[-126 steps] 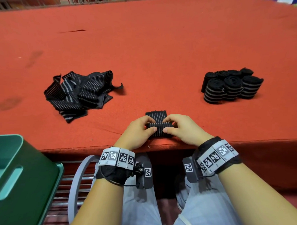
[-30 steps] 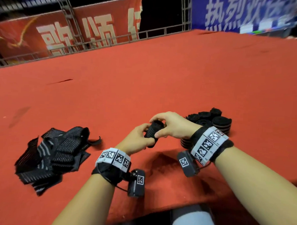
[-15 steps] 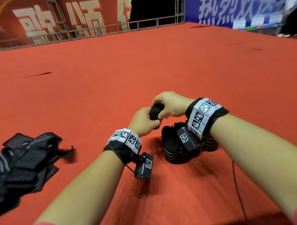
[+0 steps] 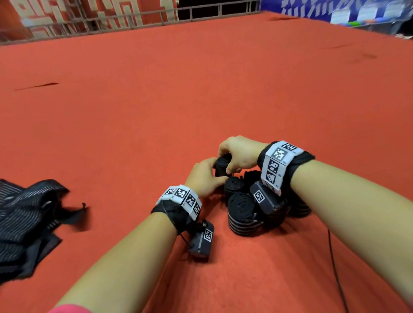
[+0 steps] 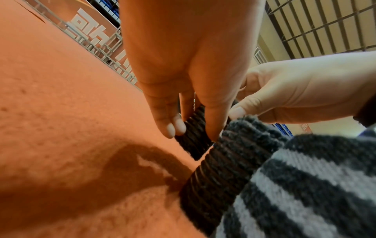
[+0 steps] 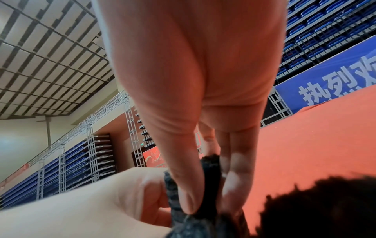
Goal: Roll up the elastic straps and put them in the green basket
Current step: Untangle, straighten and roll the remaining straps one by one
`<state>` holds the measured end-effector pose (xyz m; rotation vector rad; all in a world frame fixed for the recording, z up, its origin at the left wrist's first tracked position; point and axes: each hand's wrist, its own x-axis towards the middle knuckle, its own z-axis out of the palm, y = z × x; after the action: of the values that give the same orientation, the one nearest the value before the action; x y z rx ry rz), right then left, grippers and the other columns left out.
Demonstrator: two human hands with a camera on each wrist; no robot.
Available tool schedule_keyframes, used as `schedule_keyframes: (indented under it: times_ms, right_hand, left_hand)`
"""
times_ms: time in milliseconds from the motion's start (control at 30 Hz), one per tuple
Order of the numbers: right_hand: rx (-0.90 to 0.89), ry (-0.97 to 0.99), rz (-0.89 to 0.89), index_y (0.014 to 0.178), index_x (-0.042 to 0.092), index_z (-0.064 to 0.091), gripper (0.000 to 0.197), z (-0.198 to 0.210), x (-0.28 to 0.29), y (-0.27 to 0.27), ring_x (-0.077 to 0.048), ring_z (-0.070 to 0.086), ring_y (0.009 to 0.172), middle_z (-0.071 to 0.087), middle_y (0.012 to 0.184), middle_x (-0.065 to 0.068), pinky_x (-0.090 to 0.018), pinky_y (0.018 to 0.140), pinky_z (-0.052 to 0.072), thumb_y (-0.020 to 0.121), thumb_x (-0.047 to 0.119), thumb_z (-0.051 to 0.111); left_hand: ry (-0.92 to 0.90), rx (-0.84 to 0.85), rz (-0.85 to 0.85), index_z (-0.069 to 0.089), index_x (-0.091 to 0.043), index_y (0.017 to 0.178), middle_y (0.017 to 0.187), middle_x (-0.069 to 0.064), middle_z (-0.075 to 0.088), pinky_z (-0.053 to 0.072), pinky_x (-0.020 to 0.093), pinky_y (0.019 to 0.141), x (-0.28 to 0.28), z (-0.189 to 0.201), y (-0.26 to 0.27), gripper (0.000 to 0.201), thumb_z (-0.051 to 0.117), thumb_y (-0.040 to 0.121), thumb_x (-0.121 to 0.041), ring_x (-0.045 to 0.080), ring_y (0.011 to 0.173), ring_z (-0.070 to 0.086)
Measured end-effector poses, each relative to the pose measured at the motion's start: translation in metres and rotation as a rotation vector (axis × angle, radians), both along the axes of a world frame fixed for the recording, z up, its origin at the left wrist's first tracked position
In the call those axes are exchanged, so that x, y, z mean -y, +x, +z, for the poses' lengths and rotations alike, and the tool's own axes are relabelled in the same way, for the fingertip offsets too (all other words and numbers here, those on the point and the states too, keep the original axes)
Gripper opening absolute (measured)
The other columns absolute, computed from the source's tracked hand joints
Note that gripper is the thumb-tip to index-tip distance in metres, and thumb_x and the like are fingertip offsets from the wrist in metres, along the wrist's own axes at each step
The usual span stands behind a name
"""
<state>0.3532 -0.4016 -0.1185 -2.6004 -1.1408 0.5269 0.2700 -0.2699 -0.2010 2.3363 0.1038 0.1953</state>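
Together, the left hand (image 4: 203, 177) and right hand (image 4: 240, 155) pinch 1 rolled strap (image 4: 221, 165), thumbs and fingertips curled around its black ribbed sides, just above the red-covered desk (image 4: 204, 85). Right beside it, touching or nearly so, a cluster of finished rolls (image 4: 243, 212) stands on end near the desk's right part, partly hidden under the right wrist. A loose heap of unrolled straps (image 4: 20, 217) lies well apart at the desk's left edge. From the left wrist view, a striped roll (image 5: 295, 185) fills the lower right corner.
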Motion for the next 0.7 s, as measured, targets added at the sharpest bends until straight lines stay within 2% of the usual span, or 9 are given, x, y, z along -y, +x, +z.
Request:
schedule_keyframes:
  times_ms: [100, 200, 333, 467, 533, 633, 700]
  right_hand:
    - [-0.004, -0.023, 0.008, 0.096, 0.019, 0.06, 0.031, -0.001, 0.003, 0.001, -0.018, 0.066, 0.056, 0.071, 0.072, -0.005, -0.027, 0.055, 0.053, 0.075, 0.007, 0.079]
    - [-0.033, -0.048, 0.02, 0.09, 0.02, 0.062, 0.025, -0.002, 0.004, 0.001, -0.015, 0.065, 0.054, 0.075, 0.08, -0.013, -0.023, 0.051, 0.05, 0.076, 0.008, 0.079]
    - [-0.049, -0.085, 0.028, 0.107, 0.017, 0.066, 0.031, -0.003, 0.002, 0.001, -0.014, 0.068, 0.062, 0.075, 0.092, -0.01, -0.023, 0.056, 0.049, 0.079, 0.014, 0.08]
    - [-0.087, -0.125, 0.039, 0.119, 0.015, 0.065, 0.037, -0.002, 0.002, 0.0, -0.018, 0.067, 0.071, 0.071, 0.104, -0.005, -0.025, 0.059, 0.051, 0.084, 0.011, 0.075]
    - [-0.113, -0.13, 0.042, 0.123, 0.011, 0.063, 0.036, -0.001, 0.003, 0.0, -0.021, 0.065, 0.072, 0.068, 0.104, -0.004, -0.027, 0.061, 0.052, 0.087, 0.006, 0.07]
    - [-0.116, -0.135, 0.031, 0.122, 0.012, 0.064, 0.032, 0.001, 0.003, -0.002, -0.02, 0.063, 0.069, 0.071, 0.103, -0.01, -0.025, 0.056, 0.049, 0.09, 0.005, 0.064]
    - [-0.105, -0.141, 0.019, 0.122, 0.015, 0.065, 0.031, 0.003, 0.003, -0.003, -0.019, 0.061, 0.067, 0.072, 0.101, -0.012, -0.024, 0.055, 0.047, 0.092, 0.007, 0.061]
  left_hand:
    - [-0.038, 0.004, -0.04, 0.065, -0.026, 0.101, 0.087, -0.009, 0.068, 0.046, 0.028, 0.066, 0.001, -0.006, 0.001, 0.03, 0.081, 0.076, -0.033, 0.002, 0.067, 0.058]
    - [-0.054, -0.024, -0.075, 0.063, -0.031, 0.099, 0.081, -0.012, 0.066, 0.053, 0.035, 0.068, 0.0, -0.008, 0.0, 0.029, 0.082, 0.076, -0.033, 0.007, 0.066, 0.061]
    - [-0.031, -0.061, -0.118, 0.063, -0.03, 0.099, 0.086, -0.01, 0.067, 0.05, 0.032, 0.068, -0.005, -0.009, -0.003, 0.029, 0.082, 0.077, -0.031, 0.0, 0.065, 0.057]
    - [-0.002, -0.127, -0.144, 0.063, -0.025, 0.104, 0.092, -0.003, 0.07, 0.056, 0.037, 0.071, -0.007, -0.011, -0.007, 0.032, 0.081, 0.077, -0.026, 0.014, 0.074, 0.067]
    - [-0.003, -0.154, -0.141, 0.062, -0.023, 0.107, 0.093, 0.0, 0.071, 0.059, 0.039, 0.07, -0.005, -0.01, -0.01, 0.033, 0.079, 0.079, -0.021, 0.017, 0.075, 0.07]
    - [0.047, -0.131, -0.11, 0.063, -0.022, 0.107, 0.095, -0.001, 0.07, 0.052, 0.028, 0.067, -0.003, -0.009, -0.011, 0.031, 0.077, 0.08, -0.021, 0.016, 0.077, 0.066]
    - [0.064, -0.104, -0.077, 0.063, -0.023, 0.106, 0.095, -0.002, 0.07, 0.045, 0.019, 0.06, -0.003, -0.009, -0.011, 0.028, 0.076, 0.081, -0.024, 0.014, 0.074, 0.063]
